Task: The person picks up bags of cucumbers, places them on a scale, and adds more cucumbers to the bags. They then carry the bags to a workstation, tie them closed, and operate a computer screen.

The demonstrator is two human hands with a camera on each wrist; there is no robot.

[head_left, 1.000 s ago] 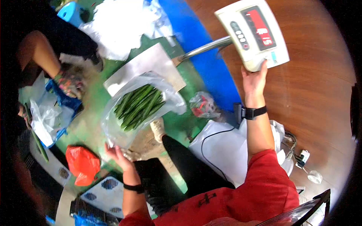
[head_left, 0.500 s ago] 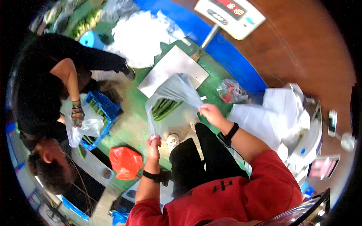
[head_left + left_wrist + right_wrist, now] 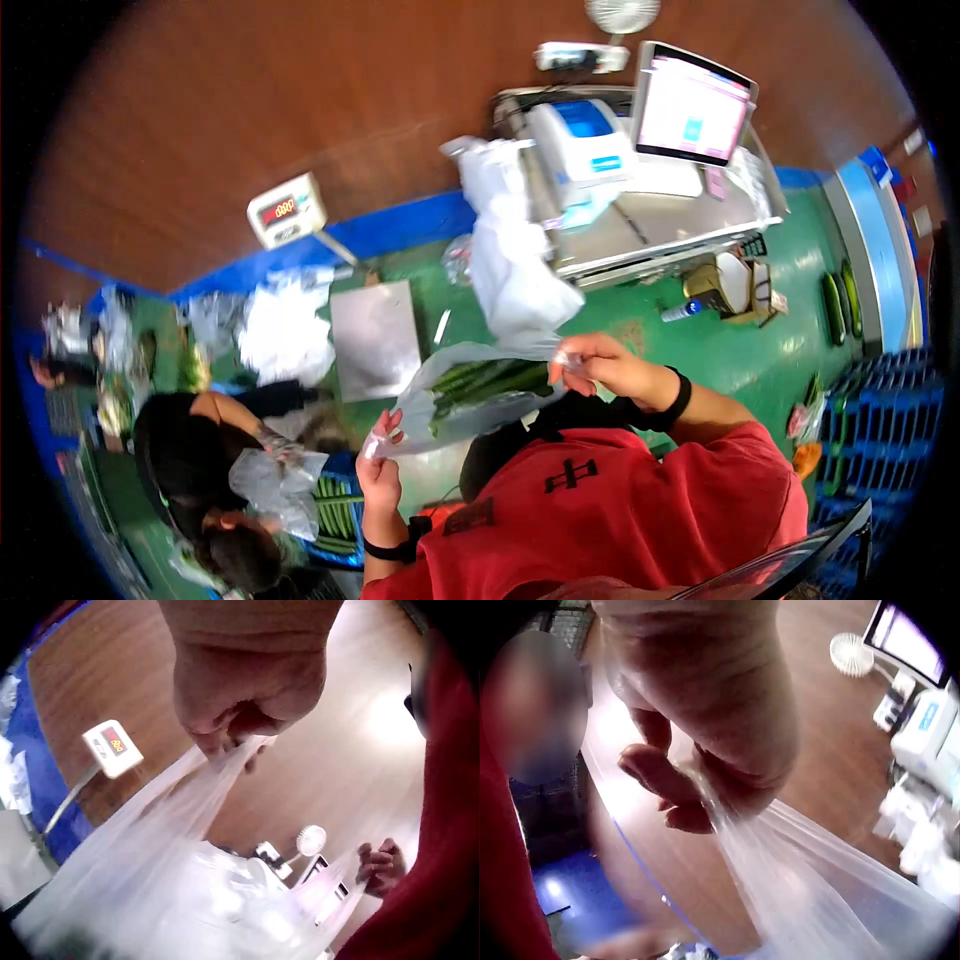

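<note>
A clear plastic bag (image 3: 455, 424) hangs between both hands, with long green vegetables (image 3: 490, 384) inside it. The left hand (image 3: 380, 465) grips one side of its rim; in the left wrist view the fingers of the left hand (image 3: 244, 697) are curled round the gathered plastic (image 3: 180, 825). On the opposite side the right hand (image 3: 610, 368) holds the rim, and in the right wrist view the right hand (image 3: 705, 727) pinches the stretched film (image 3: 795, 877). The bag is off the scale platform (image 3: 376, 338), to its right.
The scale display (image 3: 287, 210) stands behind the platform. A steel table (image 3: 660, 228) carries a printer (image 3: 580, 140) and a monitor (image 3: 695, 103). Another person (image 3: 180, 450) crouches at left by a blue crate (image 3: 338, 556) of green vegetables. Blue crates (image 3: 880, 430) stand at right.
The right hand has left the scale display and taken the bag's rim, and the left hand has gripped it too. The bag has come off the platform toward the body, and the view has turned right.
</note>
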